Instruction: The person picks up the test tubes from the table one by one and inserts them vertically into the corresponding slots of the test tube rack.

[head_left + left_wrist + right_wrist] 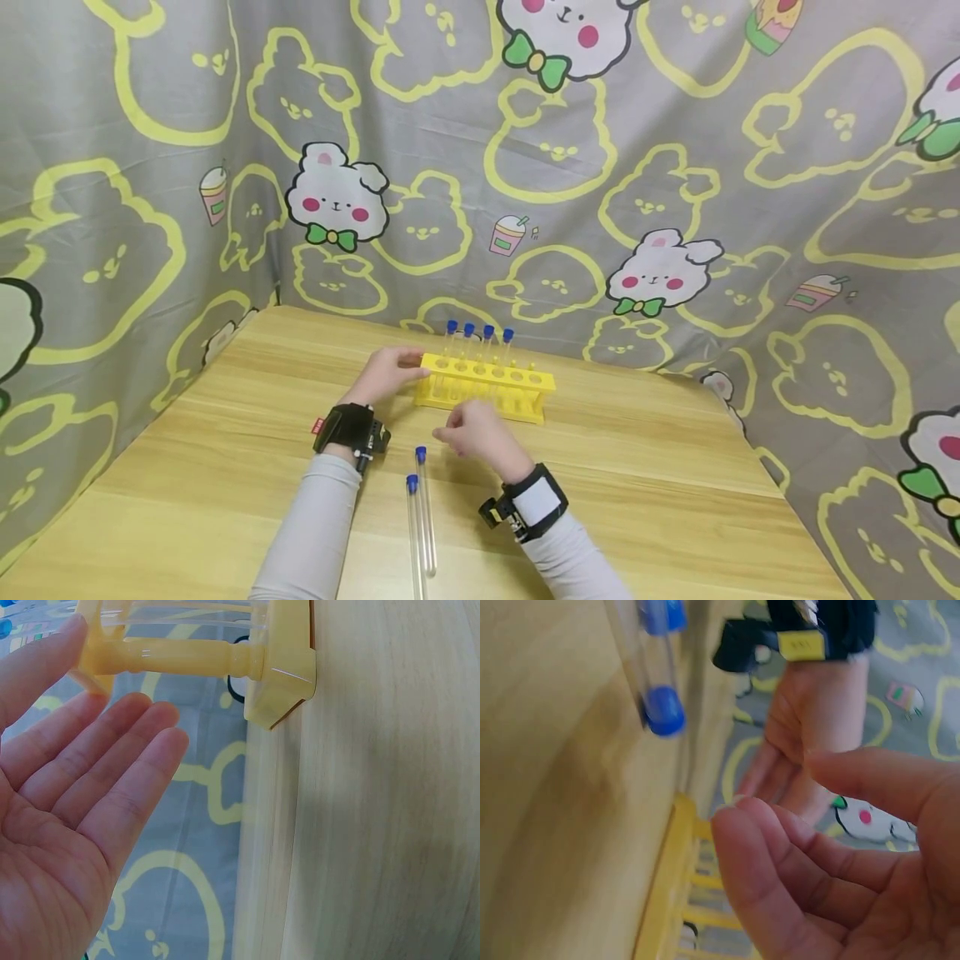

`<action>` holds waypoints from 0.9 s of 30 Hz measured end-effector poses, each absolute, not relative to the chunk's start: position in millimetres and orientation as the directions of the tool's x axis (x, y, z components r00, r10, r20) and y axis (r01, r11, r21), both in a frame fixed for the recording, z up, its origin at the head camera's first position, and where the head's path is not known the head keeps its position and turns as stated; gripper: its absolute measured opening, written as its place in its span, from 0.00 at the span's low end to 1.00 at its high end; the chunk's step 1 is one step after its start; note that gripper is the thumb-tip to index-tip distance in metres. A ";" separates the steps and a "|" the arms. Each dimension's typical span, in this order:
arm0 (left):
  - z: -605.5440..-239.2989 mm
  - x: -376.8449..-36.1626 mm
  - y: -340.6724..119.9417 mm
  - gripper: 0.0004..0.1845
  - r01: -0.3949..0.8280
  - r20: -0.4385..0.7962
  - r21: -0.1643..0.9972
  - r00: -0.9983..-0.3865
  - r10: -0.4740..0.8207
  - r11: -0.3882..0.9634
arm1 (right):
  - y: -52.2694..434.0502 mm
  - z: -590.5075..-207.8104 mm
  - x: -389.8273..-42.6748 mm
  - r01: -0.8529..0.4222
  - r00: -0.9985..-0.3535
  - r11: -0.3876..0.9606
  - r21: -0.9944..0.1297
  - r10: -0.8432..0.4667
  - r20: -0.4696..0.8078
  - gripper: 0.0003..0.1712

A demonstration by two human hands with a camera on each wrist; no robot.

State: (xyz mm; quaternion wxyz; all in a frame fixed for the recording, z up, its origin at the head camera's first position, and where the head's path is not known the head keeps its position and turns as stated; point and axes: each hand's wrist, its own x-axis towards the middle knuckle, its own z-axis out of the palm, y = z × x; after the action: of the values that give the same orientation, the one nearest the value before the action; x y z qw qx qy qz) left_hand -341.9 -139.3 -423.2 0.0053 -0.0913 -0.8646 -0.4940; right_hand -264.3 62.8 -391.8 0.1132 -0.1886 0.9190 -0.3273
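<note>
Closest to the person, two capped test tubes (422, 521) lie flat on the wooden table (675, 500), side by side between the grey-sleeved forearms, their blue caps (663, 711) pointing away toward the rack. The tubes are clear and nothing touches them.

Just beyond them is the right hand (474, 433), hanging above the table in front of the rack, a little to the right of the lying tubes' caps. The right wrist view shows its fingers (780, 862) loosely bent with the thumb apart from them, and nothing between them. A black and white band sits on that wrist.

Next comes the left hand (386, 372), at the left end of the yellow test tube rack (487, 385). From the head view it rests against the rack's end; in the left wrist view the palm is spread, the fingers (112, 772) nearly straight and lying together just under one of the rack's yellow posts, not wrapped round it. This wrist wears a black band.

The rack stands upright on the table, toward the far edge. Four blue-capped tubes (478, 346) stand in its back row, over its left half.

Behind it all hangs a grey curtain (675, 167) printed with yellow-outlined bears and white rabbits with green bows.
</note>
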 end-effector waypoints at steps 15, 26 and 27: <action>-422.1 -340.5 -139.4 0.29 0.178 0.110 0.844 -0.981 0.161 0.506 | 38.0 -422.2 -246.6 -0.337 -0.891 0.764 -0.550 -0.448 -0.076 0.25; -422.1 -339.5 -139.6 0.28 0.193 0.126 0.837 -0.979 0.163 0.512 | 34.4 -424.8 -243.1 -0.325 -0.902 0.811 -0.486 -0.421 -0.100 0.28; -422.2 -339.6 -139.6 0.28 0.194 0.127 0.837 -0.979 0.162 0.513 | 34.4 -424.7 -243.1 -0.318 -0.903 0.814 -0.486 -0.416 -0.106 0.28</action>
State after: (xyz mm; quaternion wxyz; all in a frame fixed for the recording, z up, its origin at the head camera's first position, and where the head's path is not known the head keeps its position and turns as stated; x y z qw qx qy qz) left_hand -339.6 -139.6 -422.2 0.0164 -0.1022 -0.8695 -0.4830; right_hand -243.1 34.4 -424.7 0.1041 -0.1938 0.9467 -0.2352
